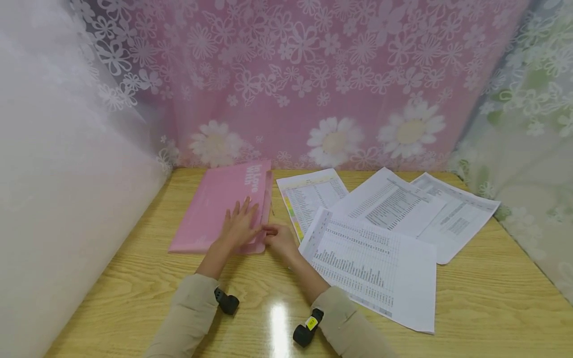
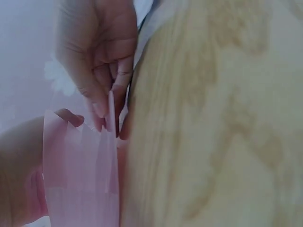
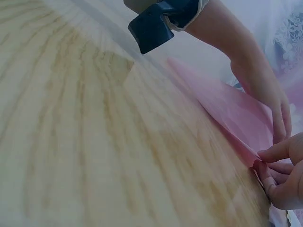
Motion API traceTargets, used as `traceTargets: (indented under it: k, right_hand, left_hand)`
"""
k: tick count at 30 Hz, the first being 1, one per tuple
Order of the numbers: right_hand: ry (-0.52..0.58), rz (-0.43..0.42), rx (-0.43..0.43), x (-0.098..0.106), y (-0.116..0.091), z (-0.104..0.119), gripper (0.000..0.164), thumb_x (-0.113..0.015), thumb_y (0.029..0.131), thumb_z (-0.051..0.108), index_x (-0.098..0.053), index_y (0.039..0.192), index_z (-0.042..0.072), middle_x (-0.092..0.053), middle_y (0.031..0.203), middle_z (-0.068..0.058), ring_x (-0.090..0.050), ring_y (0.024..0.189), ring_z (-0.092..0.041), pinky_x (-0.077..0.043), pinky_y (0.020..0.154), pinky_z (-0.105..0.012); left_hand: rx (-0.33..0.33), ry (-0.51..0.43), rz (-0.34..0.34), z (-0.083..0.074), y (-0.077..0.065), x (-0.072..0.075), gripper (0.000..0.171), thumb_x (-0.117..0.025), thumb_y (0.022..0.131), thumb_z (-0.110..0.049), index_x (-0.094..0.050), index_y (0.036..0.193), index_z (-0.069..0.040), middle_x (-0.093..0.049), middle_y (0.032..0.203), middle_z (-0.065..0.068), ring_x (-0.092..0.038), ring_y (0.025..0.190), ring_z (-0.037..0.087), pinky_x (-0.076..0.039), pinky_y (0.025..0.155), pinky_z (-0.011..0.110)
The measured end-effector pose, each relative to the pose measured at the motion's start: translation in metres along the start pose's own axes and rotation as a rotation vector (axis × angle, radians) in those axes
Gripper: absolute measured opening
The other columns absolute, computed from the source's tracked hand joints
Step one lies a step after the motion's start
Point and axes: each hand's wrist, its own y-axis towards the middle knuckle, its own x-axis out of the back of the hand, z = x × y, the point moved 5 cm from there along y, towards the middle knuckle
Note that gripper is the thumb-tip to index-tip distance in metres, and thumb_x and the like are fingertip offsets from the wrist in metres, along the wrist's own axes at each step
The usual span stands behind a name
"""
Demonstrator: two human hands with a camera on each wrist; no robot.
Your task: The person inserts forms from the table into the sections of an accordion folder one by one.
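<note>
A pink expanding file folder with white lettering lies on the table at the left in the head view. My left hand rests on its cover, fingers spread and straight, thumb reaching toward the right-hand edge. At the near right corner my right hand pinches the folder's edge between thumb and fingers. The left wrist view gives the pleated side of the folder, with the right hand holding one thin layer at the table side. In the right wrist view the right fingertips grip the pink corner.
Right of the folder, several printed sheets overlap: a colour-edged sheet, a large sheet nearest me, and two sheets farther back, including the far right sheet. A floral curtain hangs along the wooden table's back edge.
</note>
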Motion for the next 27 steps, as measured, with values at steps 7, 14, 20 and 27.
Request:
traceTargets:
  k: [7,14,20,27]
  right_hand:
    - [-0.020,-0.026,-0.034,0.000,-0.001,-0.003,0.038,-0.059,0.073,-0.012,-0.061,0.110,-0.010,-0.064,0.102,-0.019,-0.059,0.094,-0.027,-0.048,0.076,-0.028]
    - [-0.052,-0.028,-0.039,0.000,-0.004,-0.004,0.036,-0.060,0.074,-0.011,-0.063,0.110,-0.008,-0.065,0.099,-0.017,-0.060,0.092,-0.025,-0.048,0.075,-0.028]
    - [-0.084,-0.040,-0.043,0.000,-0.004,-0.004,0.036,-0.061,0.074,-0.010,-0.064,0.109,-0.005,-0.066,0.097,-0.014,-0.060,0.091,-0.023,-0.048,0.076,-0.028]
    - [-0.074,-0.043,-0.030,0.001,-0.003,-0.005,0.036,-0.062,0.073,-0.011,-0.064,0.109,-0.006,-0.066,0.096,-0.016,-0.060,0.089,-0.023,-0.048,0.074,-0.028]
  left_hand:
    - [-0.036,-0.078,-0.069,0.001,0.001,0.019,0.056,-0.057,0.090,-0.028,-0.040,0.138,-0.006,-0.022,0.146,0.022,-0.024,0.127,0.046,-0.022,0.096,0.061]
    - [-0.082,-0.241,-0.060,0.000,-0.002,0.041,0.042,-0.054,0.092,-0.017,-0.050,0.132,-0.008,-0.029,0.143,0.022,-0.032,0.124,0.042,-0.036,0.088,0.056]
    - [-0.081,-0.356,-0.015,0.002,-0.003,0.052,0.032,-0.044,0.095,-0.012,-0.059,0.124,-0.007,-0.031,0.143,0.019,-0.031,0.126,0.037,-0.034,0.092,0.051]
    - [-0.049,-0.437,0.000,0.010,-0.006,0.056,0.031,-0.048,0.094,-0.022,-0.061,0.118,-0.008,-0.031,0.144,0.015,-0.035,0.124,0.034,-0.036,0.092,0.048]
